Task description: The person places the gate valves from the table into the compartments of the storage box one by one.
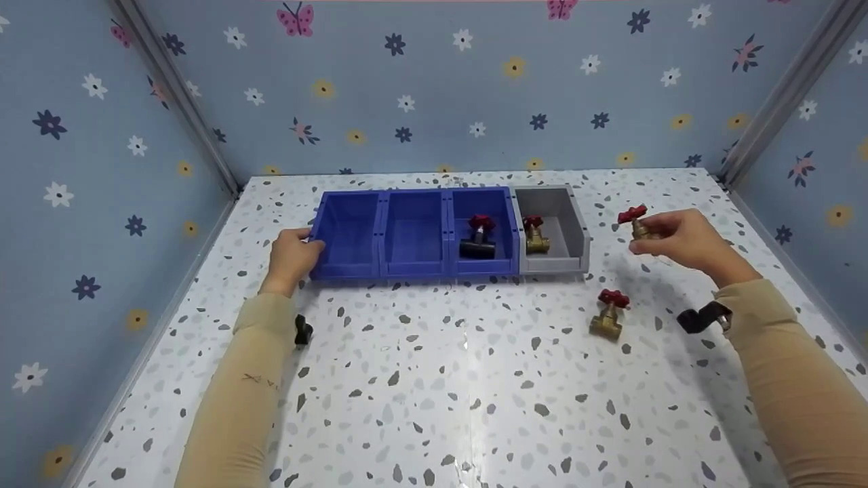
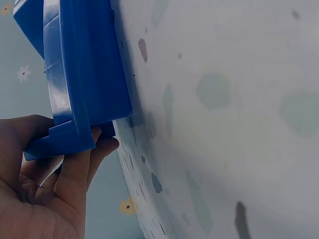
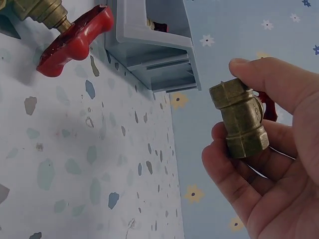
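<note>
My right hand (image 1: 688,240) pinches a brass gate valve (image 3: 240,119) with a red handwheel, up in the air to the right of the bins. At the left end of the row, my left hand (image 1: 291,257) grips the side wall of a blue storage bin (image 2: 94,64), fingers curled around its edge. A grey bin (image 1: 553,264) at the right end contains another brass valve (image 1: 537,242) with a red wheel. In the blue bin (image 1: 485,268) beside it lies a black valve (image 1: 478,248) with a red wheel. The two blue bins at left hold nothing visible.
On the speckled table (image 1: 420,379), a brass valve with a red wheel (image 1: 607,322) lies in front of the grey bin. A black fitting (image 1: 702,317) sits by my right sleeve, another black piece (image 1: 303,331) by my left. Flowered walls (image 1: 434,88) enclose the table.
</note>
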Demonstrator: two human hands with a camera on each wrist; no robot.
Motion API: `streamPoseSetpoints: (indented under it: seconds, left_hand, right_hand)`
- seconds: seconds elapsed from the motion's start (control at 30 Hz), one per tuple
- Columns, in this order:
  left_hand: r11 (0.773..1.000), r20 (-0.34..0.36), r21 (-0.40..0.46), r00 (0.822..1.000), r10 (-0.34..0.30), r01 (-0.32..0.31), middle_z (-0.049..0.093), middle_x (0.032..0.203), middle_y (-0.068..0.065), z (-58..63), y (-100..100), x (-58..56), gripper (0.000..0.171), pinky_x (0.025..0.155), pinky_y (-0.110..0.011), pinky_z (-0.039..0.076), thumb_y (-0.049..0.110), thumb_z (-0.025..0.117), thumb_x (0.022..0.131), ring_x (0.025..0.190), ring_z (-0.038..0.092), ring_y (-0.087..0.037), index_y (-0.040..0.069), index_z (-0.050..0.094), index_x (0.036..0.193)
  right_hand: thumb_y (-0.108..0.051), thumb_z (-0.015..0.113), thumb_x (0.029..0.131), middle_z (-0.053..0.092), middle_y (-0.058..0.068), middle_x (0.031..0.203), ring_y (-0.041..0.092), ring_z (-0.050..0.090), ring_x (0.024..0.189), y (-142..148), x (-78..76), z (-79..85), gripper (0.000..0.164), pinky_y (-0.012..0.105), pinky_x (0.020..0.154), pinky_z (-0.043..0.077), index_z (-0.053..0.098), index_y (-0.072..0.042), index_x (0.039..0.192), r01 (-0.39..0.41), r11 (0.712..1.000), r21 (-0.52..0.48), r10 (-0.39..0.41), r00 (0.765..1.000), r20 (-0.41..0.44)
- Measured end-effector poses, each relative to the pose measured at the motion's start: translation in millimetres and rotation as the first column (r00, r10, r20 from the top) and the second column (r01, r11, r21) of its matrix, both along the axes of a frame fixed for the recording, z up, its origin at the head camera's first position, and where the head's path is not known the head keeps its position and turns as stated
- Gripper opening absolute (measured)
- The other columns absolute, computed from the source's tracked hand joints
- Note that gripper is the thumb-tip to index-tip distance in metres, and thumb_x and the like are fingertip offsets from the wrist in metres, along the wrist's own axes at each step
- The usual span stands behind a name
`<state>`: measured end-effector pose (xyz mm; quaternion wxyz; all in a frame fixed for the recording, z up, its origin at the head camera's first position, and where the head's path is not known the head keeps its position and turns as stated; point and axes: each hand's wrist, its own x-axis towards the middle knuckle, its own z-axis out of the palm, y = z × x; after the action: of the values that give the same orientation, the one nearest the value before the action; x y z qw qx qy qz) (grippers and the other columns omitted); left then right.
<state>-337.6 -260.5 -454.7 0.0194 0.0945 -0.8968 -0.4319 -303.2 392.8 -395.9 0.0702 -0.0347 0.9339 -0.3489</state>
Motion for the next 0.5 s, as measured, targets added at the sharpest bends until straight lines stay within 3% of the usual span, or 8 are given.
streamPoseSetpoints:
  seconds: [0.27, 0.5]
  left_hand:
    - [1.0, 0.0, -0.006, 1.0, 0.001, -0.001, 0.066, 0.148, -0.026, 0.6, -1.6, -0.2, 0.053, 0.116, -0.052, 0.052, 0.015, 0.056, 0.1, 0.128, 0.066, -0.037, -0.002, 0.062, 0.15]
    - [1.0, -0.002, 0.009, 1.0, -0.003, 0.003, 0.063, 0.151, -0.026, -0.5, -1.7, -0.1, 0.053, 0.12, -0.053, 0.048, 0.015, 0.057, 0.099, 0.133, 0.063, -0.038, -0.001, 0.064, 0.149]
  right_hand:
    - [-0.033, 0.085, 0.096, 0.073, -0.003, 0.109, 0.001, 0.063, 0.088, -9.5, -2.7, 2.5, 0.07, 0.016, 0.075, 0.056, 0.06, 0.009, 0.147, 0.012, 0.999, -0.031, -0.012, 1.0, 0.0]
    - [-0.03, 0.086, 0.095, 0.073, -0.005, 0.105, 0.002, 0.064, 0.088, -21.5, -3.7, 6.5, 0.067, 0.018, 0.075, 0.057, 0.062, 0.008, 0.146, 0.019, 0.998, -0.063, -0.02, 0.999, -0.027]
